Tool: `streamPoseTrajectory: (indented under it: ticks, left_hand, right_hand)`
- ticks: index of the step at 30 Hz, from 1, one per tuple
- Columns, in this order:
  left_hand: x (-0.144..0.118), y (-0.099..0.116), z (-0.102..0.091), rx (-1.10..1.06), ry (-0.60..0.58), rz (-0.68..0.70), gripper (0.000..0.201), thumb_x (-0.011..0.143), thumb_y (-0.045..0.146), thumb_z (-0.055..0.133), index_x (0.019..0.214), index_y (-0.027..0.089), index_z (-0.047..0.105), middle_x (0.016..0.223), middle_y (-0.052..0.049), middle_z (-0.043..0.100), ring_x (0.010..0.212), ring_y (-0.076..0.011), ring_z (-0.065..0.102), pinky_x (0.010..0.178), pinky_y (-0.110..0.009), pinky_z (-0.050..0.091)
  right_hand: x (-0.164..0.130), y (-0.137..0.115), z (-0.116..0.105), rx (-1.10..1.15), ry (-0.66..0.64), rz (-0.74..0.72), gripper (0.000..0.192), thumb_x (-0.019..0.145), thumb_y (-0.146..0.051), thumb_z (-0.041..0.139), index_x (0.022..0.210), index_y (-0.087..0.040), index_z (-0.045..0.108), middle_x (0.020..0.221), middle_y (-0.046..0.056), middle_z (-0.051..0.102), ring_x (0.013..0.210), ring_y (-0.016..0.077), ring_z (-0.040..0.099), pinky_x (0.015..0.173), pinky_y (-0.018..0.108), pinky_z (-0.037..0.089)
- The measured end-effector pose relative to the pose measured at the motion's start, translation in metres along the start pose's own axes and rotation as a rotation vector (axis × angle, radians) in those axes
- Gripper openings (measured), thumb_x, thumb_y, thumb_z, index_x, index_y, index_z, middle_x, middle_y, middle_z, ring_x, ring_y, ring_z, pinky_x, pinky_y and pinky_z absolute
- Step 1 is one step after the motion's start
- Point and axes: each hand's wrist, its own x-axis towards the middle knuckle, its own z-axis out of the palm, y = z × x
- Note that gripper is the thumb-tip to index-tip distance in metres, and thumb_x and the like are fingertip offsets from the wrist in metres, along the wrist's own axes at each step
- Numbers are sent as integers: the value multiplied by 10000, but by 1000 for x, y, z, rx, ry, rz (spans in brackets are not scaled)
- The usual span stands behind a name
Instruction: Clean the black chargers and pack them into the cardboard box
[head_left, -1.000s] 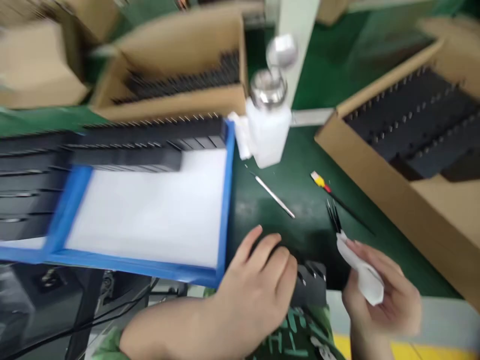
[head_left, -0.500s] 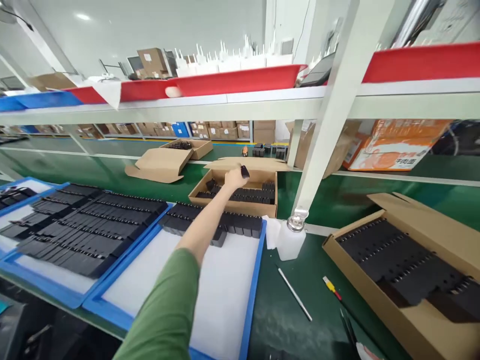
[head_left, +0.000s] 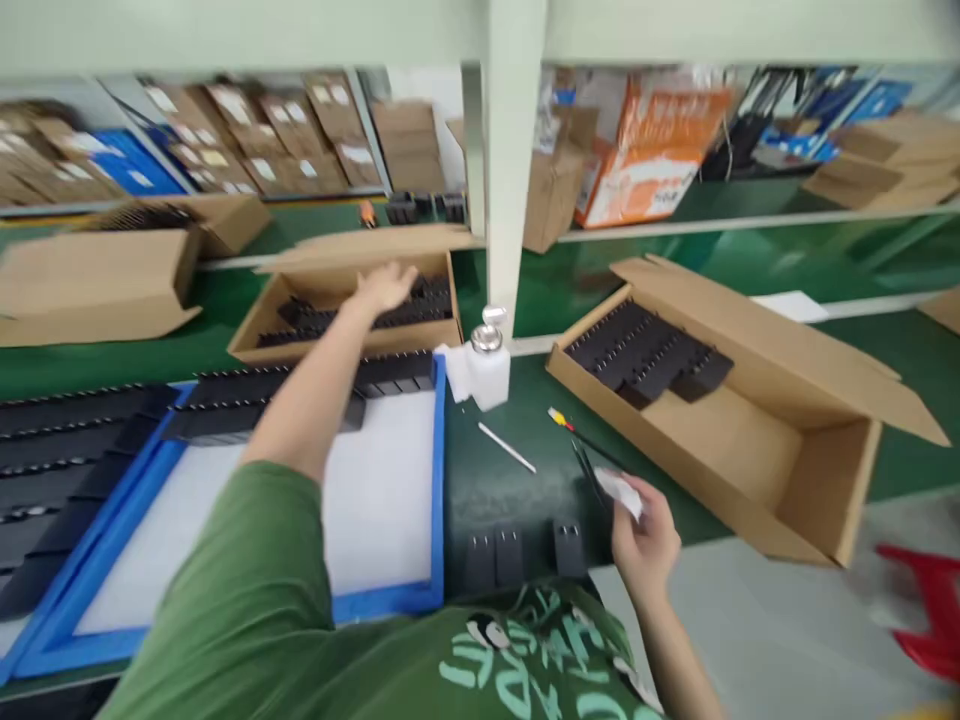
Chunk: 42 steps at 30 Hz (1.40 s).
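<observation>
My left hand reaches far forward, palm down with fingers stretched, over an open cardboard box holding rows of small black parts. No part shows in that hand. Near the table's front edge, my right hand is closed on a white wipe and black tweezers that point away from me. Three black parts stand upright at the front edge, between my body and my right hand.
A blue-rimmed tray with a white sheet carries rows of black parts along its far side. A white dispenser bottle, a metal rod and a yellow-tipped tool lie nearby. Right is a large open box; a shelf post rises behind.
My view has tipped back down to the table. My left hand has dropped from above the far box to its contents, and the black part it held no longer shows. My right hand keeps the wipe.
</observation>
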Motion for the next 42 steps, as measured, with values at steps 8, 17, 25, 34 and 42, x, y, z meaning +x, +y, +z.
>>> streamPoseTrajectory:
  ticks: [8, 17, 25, 34, 42]
  left_hand:
    - [-172, -13, -5, 54, -14, 349, 544, 980, 569, 436, 1421, 258, 510, 1495, -56, 530, 1402, -285, 477, 1214, -448, 354]
    - [-360, -14, 96, -24, -299, 516, 1001, 749, 474, 830, 1544, 249, 265, 1405, -170, 585, 1266, -353, 588, 991, -501, 534]
    - [-346, -2, 127, -117, -262, 438, 999, 727, 417, 861, 1519, 273, 269, 1258, -116, 638, 1192, -302, 599, 999, -468, 516]
    - [-354, -27, 77, -227, -313, 308, 1051, 779, 472, 801, 1587, 370, 135, 1532, -142, 462, 1363, -333, 506, 1005, -458, 534]
    - [-342, -28, 70, -288, -392, 310, 1012, 811, 466, 762, 1595, 350, 132, 1484, -152, 522, 1315, -352, 540, 1016, -537, 523]
  right_hand:
    - [-11, 14, 4, 174, -52, 46, 230, 908, -296, 539, 1110, -216, 619, 1035, 102, 756, 969, 223, 738, 858, 373, 598]
    - [-8, 13, -1, 179, -167, -53, 229, 879, -193, 531, 1076, -204, 646, 942, 45, 748, 699, 141, 684, 654, 261, 562]
    - [-38, -24, 20, 159, -246, -217, 363, 835, -78, 456, 1104, -223, 652, 1054, 71, 747, 976, 205, 720, 815, 323, 597]
    - [-47, -15, 8, 250, -28, -14, 286, 893, -131, 558, 1157, -237, 594, 1002, 69, 708, 617, 153, 694, 439, 253, 533]
    - [-46, -21, 13, 229, 170, 88, 180, 892, -190, 632, 1064, -242, 613, 925, 46, 679, 627, 194, 701, 352, 272, 497]
